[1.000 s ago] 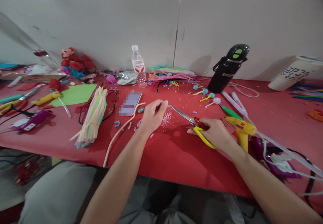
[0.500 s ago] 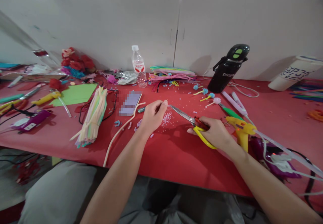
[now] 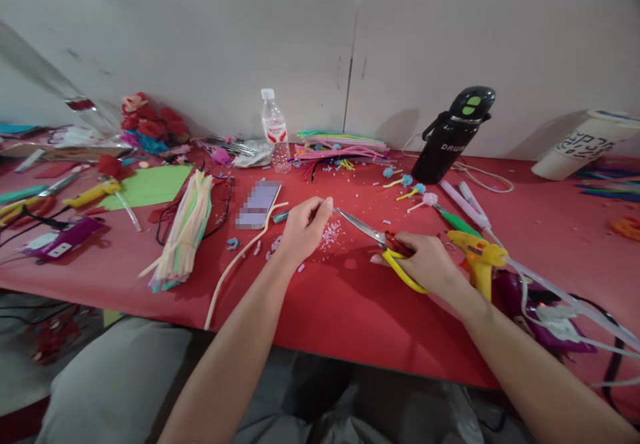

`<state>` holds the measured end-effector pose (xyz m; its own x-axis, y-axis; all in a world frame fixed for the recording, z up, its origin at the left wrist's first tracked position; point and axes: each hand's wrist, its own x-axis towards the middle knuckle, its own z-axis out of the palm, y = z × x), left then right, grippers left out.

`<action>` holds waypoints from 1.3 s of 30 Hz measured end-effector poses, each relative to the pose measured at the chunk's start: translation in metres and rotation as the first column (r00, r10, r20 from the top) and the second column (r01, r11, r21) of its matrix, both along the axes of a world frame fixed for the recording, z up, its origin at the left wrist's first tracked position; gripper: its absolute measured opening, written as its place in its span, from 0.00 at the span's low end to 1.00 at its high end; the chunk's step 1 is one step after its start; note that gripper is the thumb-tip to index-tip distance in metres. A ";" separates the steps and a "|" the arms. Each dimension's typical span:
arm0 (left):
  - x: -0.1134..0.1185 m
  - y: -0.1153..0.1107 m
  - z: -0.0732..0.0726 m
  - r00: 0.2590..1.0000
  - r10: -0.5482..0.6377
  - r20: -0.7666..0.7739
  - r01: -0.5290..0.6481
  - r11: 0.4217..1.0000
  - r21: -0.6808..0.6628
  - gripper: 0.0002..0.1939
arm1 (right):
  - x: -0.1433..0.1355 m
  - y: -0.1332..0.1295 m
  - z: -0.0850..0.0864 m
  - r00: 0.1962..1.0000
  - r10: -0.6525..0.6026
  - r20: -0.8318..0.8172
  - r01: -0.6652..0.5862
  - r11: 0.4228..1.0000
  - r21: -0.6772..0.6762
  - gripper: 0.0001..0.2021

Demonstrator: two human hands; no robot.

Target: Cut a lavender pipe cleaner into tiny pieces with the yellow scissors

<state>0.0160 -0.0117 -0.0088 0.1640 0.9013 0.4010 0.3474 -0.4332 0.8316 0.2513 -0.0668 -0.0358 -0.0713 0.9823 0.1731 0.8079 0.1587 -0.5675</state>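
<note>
My right hand (image 3: 425, 261) grips the yellow and red handles of a pair of scissors (image 3: 364, 229), whose blades point left and look closed or nearly so. The blade tip is close to the fingertips of my left hand (image 3: 311, 224). That hand is pinched; what sits between its thumb and finger is too small to name. Below the fingertips lies a scatter of tiny pale purple clippings (image 3: 331, 236) on the red tabletop (image 3: 340, 311). A cream pipe cleaner (image 3: 227, 274) lies left of my left forearm, and short purple curled pieces (image 3: 273, 247) are partly hidden beside my wrist.
To the left are a bundle of pastel pipe cleaners (image 3: 183, 237) and a phone (image 3: 260, 204). A plastic bottle (image 3: 275, 131) and a black flask (image 3: 453, 141) stand at the back. Right of my hand are a yellow glue gun (image 3: 477, 257), a hair straightener (image 3: 467, 205) and small pompom stems (image 3: 415, 192).
Almost nothing differs. Both hands and the scissors hold nearly the same place, with only a very slight shift.
</note>
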 end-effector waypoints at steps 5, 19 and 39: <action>0.000 0.001 0.000 1.000 -0.004 0.009 0.004 1.000 -0.001 0.20 | -0.002 -0.002 0.003 1.000 -0.013 -0.029 0.013 1.000 0.004 0.28; 0.000 0.000 0.002 1.000 -0.008 0.006 0.008 1.000 -0.012 0.21 | 0.000 -0.002 0.001 1.000 0.006 -0.015 -0.006 1.000 0.023 0.26; -0.001 -0.001 0.002 0.999 -0.029 0.015 0.030 1.000 -0.008 0.20 | -0.001 -0.003 0.002 1.000 0.016 -0.017 -0.016 1.000 0.022 0.28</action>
<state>0.0153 -0.0127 -0.0070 0.1845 0.8992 0.3967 0.3219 -0.4366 0.8401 0.2501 -0.0698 -0.0335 -0.0840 0.9771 0.1955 0.7951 0.1840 -0.5779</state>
